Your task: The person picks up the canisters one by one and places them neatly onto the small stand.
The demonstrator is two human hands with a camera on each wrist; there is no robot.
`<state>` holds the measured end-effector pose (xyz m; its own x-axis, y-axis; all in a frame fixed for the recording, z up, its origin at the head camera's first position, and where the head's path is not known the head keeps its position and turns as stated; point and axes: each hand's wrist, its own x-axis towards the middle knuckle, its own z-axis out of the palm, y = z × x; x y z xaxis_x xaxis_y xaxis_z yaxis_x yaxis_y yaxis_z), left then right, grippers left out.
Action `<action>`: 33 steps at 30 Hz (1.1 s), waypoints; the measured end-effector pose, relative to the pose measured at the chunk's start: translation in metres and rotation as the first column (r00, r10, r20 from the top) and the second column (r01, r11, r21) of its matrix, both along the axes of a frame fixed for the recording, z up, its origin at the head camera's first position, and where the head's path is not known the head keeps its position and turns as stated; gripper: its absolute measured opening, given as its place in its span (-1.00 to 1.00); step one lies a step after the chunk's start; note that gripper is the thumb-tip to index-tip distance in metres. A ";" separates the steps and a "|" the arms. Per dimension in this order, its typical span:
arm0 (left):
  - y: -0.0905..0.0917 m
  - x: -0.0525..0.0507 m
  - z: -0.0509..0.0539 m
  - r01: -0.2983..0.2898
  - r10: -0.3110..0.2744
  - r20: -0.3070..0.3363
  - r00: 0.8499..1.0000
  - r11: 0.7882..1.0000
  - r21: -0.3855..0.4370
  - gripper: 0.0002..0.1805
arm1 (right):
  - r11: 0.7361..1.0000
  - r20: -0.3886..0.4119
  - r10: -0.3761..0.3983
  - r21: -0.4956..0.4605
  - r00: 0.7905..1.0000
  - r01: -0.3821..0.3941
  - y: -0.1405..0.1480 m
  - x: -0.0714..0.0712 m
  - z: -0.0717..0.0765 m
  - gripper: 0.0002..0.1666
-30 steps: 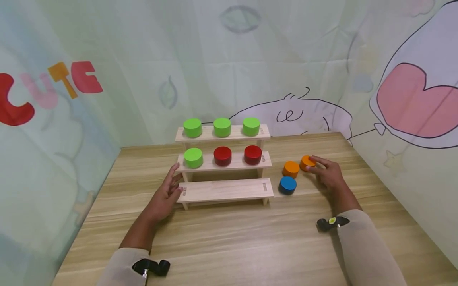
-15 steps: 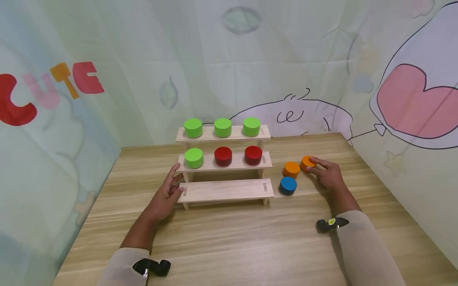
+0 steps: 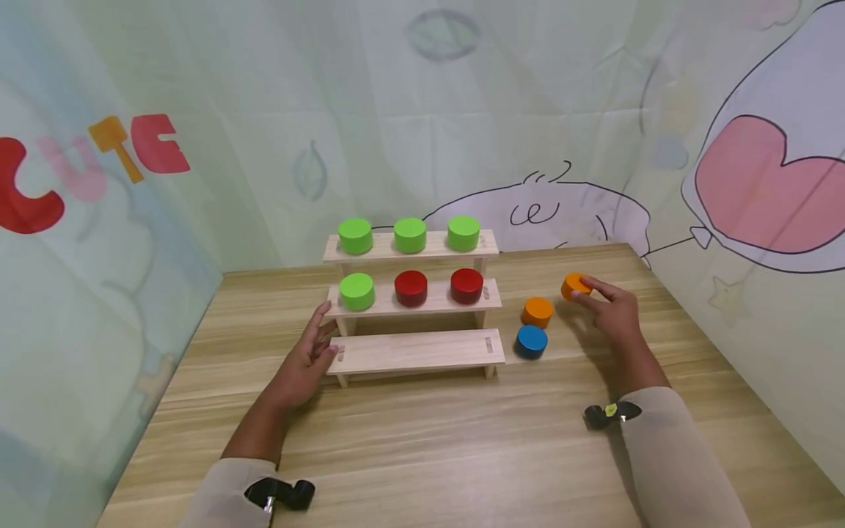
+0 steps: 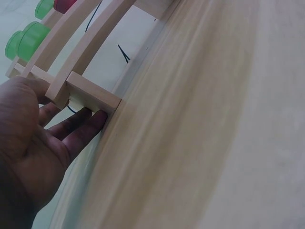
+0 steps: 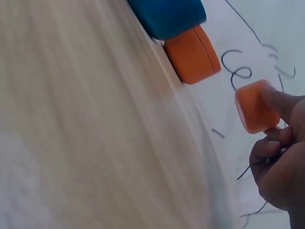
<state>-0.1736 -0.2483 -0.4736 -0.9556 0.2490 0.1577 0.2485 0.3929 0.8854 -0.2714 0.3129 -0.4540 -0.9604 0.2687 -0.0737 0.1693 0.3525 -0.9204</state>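
In the head view, a person's right hand [image 3: 617, 312] pinches an orange cylinder [image 3: 573, 287] above the bench [image 3: 422, 455], to the right of a three-tier wooden rack [image 3: 416, 352]. A second orange cylinder [image 3: 538, 313] and a blue cylinder [image 3: 531, 342] stand near the rack. Green cylinders [image 3: 410, 235] line its top shelf; another green and two red cylinders [image 3: 411, 288] share the middle one. The left hand [image 3: 297, 370] rests loosely against the rack's left end. In the left wrist view, its fingertips [image 4: 101, 117] meet the rack's side support. In the right wrist view, the pinched orange cylinder hangs apart from the second.
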 end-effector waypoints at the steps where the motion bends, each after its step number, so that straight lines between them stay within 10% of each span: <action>1: 0.000 0.000 0.000 0.000 0.000 -0.002 1.000 1.000 0.001 -0.14 | 1.000 -0.016 -0.008 -0.004 1.000 0.008 -0.003 0.001 0.004 -0.27; 15: -0.001 0.000 -0.001 -0.008 0.008 -0.014 1.000 1.000 -0.016 -0.14 | 0.983 -0.177 -0.076 -0.175 0.981 0.045 -0.063 0.023 0.059 -0.37; 33: 0.000 0.000 -0.001 -0.014 0.014 -0.003 1.000 1.000 -0.024 -0.13 | 0.937 -0.353 0.143 -0.254 0.925 -0.242 -0.150 0.062 0.111 -0.48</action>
<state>-0.1733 -0.2488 -0.4745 -0.9585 0.2393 0.1549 0.2457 0.4178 0.8747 -0.2091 0.1625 -0.3432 -0.9747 0.0907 0.2044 -0.1995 0.0596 -0.9781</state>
